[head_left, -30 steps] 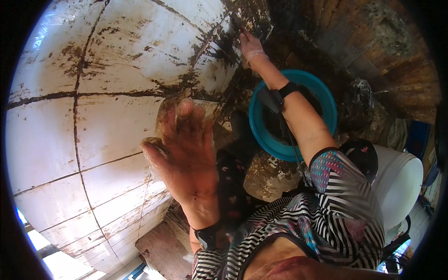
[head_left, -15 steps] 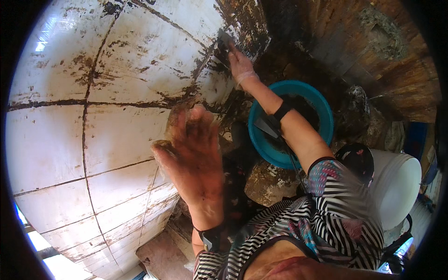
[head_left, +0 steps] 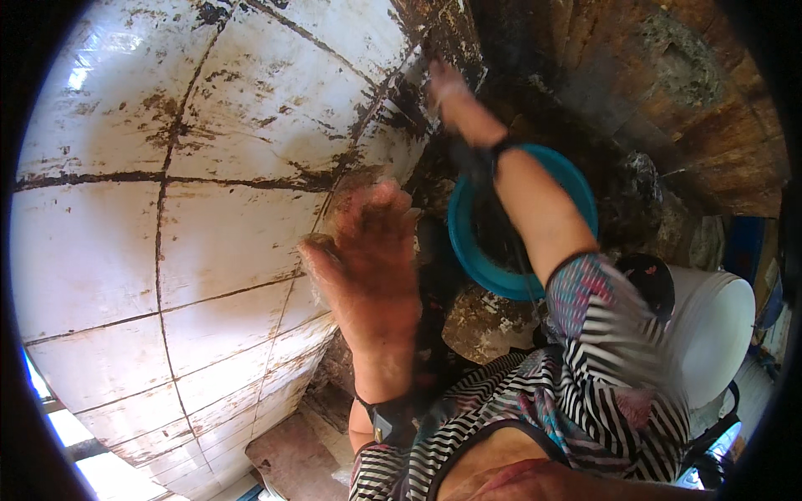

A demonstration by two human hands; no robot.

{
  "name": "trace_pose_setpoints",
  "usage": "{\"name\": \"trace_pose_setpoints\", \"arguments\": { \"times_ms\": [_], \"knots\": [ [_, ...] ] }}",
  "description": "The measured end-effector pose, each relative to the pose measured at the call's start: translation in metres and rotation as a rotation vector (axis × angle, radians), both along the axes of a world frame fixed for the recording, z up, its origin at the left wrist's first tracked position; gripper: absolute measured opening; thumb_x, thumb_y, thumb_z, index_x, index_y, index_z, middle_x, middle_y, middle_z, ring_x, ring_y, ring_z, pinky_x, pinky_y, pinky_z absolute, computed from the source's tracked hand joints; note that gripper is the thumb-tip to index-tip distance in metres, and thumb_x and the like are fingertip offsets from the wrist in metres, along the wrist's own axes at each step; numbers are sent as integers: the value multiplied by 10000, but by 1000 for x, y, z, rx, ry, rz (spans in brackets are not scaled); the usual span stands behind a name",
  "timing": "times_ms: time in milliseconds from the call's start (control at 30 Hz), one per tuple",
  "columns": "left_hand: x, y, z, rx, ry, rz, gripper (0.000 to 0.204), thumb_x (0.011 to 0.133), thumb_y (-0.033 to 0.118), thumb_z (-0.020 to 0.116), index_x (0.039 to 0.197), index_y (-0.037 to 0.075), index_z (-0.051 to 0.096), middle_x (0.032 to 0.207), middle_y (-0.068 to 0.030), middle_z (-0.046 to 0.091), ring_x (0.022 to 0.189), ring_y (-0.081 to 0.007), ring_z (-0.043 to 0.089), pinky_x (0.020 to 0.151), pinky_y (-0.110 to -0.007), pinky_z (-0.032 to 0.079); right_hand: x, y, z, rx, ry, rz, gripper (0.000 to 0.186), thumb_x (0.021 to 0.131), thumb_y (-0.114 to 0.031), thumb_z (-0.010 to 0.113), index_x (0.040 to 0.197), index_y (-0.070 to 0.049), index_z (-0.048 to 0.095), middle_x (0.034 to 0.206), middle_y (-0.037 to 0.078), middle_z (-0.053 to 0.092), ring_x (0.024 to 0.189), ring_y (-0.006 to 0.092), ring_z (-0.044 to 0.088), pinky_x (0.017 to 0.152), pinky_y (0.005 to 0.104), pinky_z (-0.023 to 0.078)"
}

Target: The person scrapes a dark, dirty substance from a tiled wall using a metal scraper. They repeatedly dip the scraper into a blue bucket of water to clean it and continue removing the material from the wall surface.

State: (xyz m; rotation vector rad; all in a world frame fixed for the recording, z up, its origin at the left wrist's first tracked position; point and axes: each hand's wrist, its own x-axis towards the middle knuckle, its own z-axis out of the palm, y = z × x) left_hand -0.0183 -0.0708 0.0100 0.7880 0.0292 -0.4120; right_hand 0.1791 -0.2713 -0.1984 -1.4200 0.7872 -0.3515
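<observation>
My left hand (head_left: 359,250), in a dirty clear glove, is raised palm-up beside the stained white tiled wall (head_left: 92,242). Its fingers are slightly bent and apart, and I see nothing held in it. My right hand (head_left: 449,93) reaches to the dark, crusted corner (head_left: 451,29) of that wall. Motion smears its fingers, so whatever they hold is unclear. A turquoise basin (head_left: 468,259) with dark contents lies below my right forearm, partly hidden by it and by a dark device strapped there.
A grimy brown wall (head_left: 718,117) rises on the right. A white bucket (head_left: 718,334) stands beside me at the right, near blue objects (head_left: 743,250). A worn brown board (head_left: 292,459) lies at lower left. My patterned clothing and dark legs fill the lower middle.
My left hand has shifted rightward. My right hand moved down and left, then back up and right; the dark tool visible in it half a second ago is now blurred.
</observation>
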Motion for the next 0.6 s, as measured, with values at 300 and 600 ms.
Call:
{"name": "trace_pose_setpoints", "arguments": {
  "times_ms": [300, 600],
  "knots": [
    [35, 4, 5, -7, -124, 90, 619, 845, 597, 428, 1124, 56, 540, 1237, -158, 498, 1190, -288, 417, 1035, -417, 275, -138, 15, -105, -519, 189, 238, 380, 893, -415, 444, 1191, -201, 541, 1027, 152, 609, 927, 331, 588, 729, 401, 481],
    [19, -14, 17, 191, -130, 69, 736, 860, 642, 269, 1128, -5, 495, 1272, -189, 449, 1193, -338, 385, 1054, -469, 243, -338, 23, -130, -905, 832, 813, 429, 866, -207, 482, 1294, -226, 449, 991, 155, 617, 894, 342, 595, 700, 440, 498]
  ]
}}
